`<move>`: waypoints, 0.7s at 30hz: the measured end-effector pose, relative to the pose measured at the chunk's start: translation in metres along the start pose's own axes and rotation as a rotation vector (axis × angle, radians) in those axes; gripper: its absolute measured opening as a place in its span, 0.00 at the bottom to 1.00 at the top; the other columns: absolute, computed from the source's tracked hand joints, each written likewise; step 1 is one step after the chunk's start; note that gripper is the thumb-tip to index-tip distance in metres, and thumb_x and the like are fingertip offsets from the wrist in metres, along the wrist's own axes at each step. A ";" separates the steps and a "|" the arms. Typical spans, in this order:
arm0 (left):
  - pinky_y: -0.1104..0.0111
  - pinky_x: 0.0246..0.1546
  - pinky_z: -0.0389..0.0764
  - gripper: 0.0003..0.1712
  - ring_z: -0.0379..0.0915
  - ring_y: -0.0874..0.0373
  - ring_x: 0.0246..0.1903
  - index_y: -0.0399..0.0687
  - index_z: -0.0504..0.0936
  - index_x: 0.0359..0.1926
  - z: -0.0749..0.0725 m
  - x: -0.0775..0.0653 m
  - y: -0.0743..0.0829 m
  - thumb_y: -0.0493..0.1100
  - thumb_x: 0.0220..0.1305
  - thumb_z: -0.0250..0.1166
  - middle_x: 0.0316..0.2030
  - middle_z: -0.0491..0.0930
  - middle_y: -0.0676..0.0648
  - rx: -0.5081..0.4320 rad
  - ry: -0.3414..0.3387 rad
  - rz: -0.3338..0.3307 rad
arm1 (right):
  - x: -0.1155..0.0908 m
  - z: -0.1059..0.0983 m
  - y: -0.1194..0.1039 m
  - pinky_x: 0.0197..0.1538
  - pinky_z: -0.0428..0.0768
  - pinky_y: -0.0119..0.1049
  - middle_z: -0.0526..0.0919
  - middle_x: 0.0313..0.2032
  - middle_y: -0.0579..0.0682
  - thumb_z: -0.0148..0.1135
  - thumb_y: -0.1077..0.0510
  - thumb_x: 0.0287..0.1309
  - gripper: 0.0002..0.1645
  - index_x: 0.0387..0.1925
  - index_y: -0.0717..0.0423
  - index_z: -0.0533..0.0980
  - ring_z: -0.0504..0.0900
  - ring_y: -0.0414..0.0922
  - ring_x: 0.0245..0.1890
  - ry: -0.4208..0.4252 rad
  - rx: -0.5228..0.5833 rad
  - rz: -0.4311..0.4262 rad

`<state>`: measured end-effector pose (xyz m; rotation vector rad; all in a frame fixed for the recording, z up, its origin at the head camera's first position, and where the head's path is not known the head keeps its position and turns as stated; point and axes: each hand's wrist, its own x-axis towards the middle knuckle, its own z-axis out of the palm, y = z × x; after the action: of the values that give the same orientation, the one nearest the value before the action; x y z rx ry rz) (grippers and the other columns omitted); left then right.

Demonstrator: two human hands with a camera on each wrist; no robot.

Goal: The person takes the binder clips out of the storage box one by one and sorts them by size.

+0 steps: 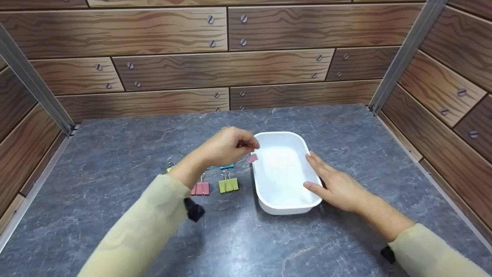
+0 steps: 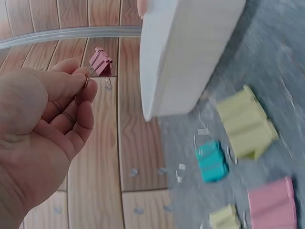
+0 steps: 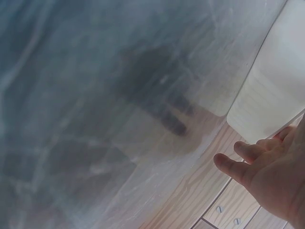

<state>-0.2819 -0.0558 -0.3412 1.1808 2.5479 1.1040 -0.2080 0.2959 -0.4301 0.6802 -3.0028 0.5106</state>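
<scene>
My left hand pinches a small pink binder clip by its wire handle between thumb and fingers. In the head view this clip hangs at the left rim of a white rectangular container. My right hand rests on the container's right side, thumb over the rim and fingers along the outer wall. Left of the container lie a green binder clip, a blue binder clip and a pink binder clip. Another green clip is partly hidden behind my left wrist.
The clips and container stand on a dark grey marbled tabletop. Wood-patterned panels close off the back and both sides, with grey metal posts at the corners.
</scene>
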 end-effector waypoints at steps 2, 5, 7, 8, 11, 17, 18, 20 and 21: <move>0.64 0.49 0.84 0.12 0.84 0.55 0.43 0.39 0.89 0.50 -0.005 -0.011 -0.002 0.30 0.74 0.62 0.46 0.90 0.44 0.018 0.005 0.007 | 0.000 0.000 0.000 0.71 0.67 0.66 0.50 0.83 0.62 0.51 0.34 0.79 0.49 0.85 0.57 0.49 0.64 0.67 0.75 -0.003 0.003 -0.002; 0.63 0.48 0.85 0.11 0.85 0.53 0.44 0.40 0.90 0.50 -0.009 -0.026 -0.005 0.31 0.75 0.62 0.45 0.90 0.45 0.028 0.007 -0.007 | 0.000 0.000 0.000 0.71 0.67 0.66 0.50 0.83 0.62 0.52 0.35 0.79 0.49 0.85 0.57 0.50 0.63 0.67 0.75 -0.001 0.008 -0.007; 0.62 0.49 0.85 0.11 0.86 0.53 0.45 0.41 0.90 0.49 -0.010 -0.035 -0.007 0.31 0.75 0.63 0.44 0.90 0.47 0.035 0.006 -0.024 | 0.000 0.000 0.001 0.71 0.67 0.66 0.50 0.83 0.62 0.52 0.35 0.79 0.49 0.85 0.58 0.50 0.63 0.67 0.75 0.002 0.010 -0.011; 0.62 0.49 0.85 0.11 0.86 0.53 0.44 0.42 0.90 0.49 -0.010 -0.039 -0.008 0.31 0.75 0.63 0.44 0.90 0.48 0.037 0.006 -0.028 | -0.001 0.000 0.001 0.71 0.67 0.66 0.50 0.83 0.62 0.52 0.35 0.79 0.49 0.85 0.58 0.50 0.63 0.67 0.76 0.003 0.012 -0.012; 0.62 0.49 0.86 0.11 0.86 0.56 0.44 0.42 0.91 0.48 -0.008 -0.051 -0.012 0.30 0.74 0.63 0.43 0.90 0.48 0.058 -0.004 -0.041 | -0.001 0.000 0.002 0.72 0.67 0.65 0.50 0.83 0.62 0.52 0.35 0.79 0.49 0.85 0.58 0.50 0.62 0.66 0.76 0.003 0.017 -0.013; 0.61 0.48 0.86 0.12 0.86 0.57 0.44 0.43 0.91 0.48 -0.001 -0.074 -0.022 0.30 0.74 0.63 0.45 0.90 0.48 0.052 -0.027 -0.080 | 0.000 0.000 0.002 0.72 0.67 0.66 0.50 0.83 0.61 0.53 0.35 0.79 0.49 0.85 0.58 0.50 0.62 0.65 0.77 0.001 0.016 -0.012; 0.61 0.48 0.86 0.12 0.86 0.56 0.45 0.42 0.91 0.48 0.000 -0.077 -0.024 0.30 0.74 0.63 0.45 0.90 0.47 0.047 -0.029 -0.083 | 0.001 0.001 0.002 0.72 0.67 0.66 0.50 0.83 0.61 0.53 0.35 0.79 0.49 0.85 0.58 0.50 0.62 0.65 0.77 0.001 0.015 -0.012; 0.62 0.48 0.86 0.11 0.86 0.56 0.45 0.41 0.91 0.48 0.004 -0.082 -0.028 0.29 0.74 0.63 0.45 0.90 0.45 0.046 -0.035 -0.085 | 0.001 0.001 0.002 0.72 0.67 0.66 0.50 0.83 0.61 0.53 0.35 0.79 0.49 0.85 0.57 0.50 0.62 0.66 0.76 0.003 0.016 -0.013; 0.62 0.46 0.86 0.12 0.86 0.55 0.43 0.40 0.90 0.48 0.006 -0.084 -0.030 0.28 0.74 0.62 0.46 0.90 0.44 0.040 -0.040 -0.090 | 0.002 0.001 0.002 0.72 0.67 0.66 0.50 0.83 0.62 0.53 0.35 0.79 0.49 0.85 0.57 0.50 0.62 0.66 0.76 0.004 0.016 -0.015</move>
<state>-0.2402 -0.1244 -0.3802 1.0740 2.5768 1.0037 -0.2103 0.2963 -0.4311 0.7009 -2.9910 0.5355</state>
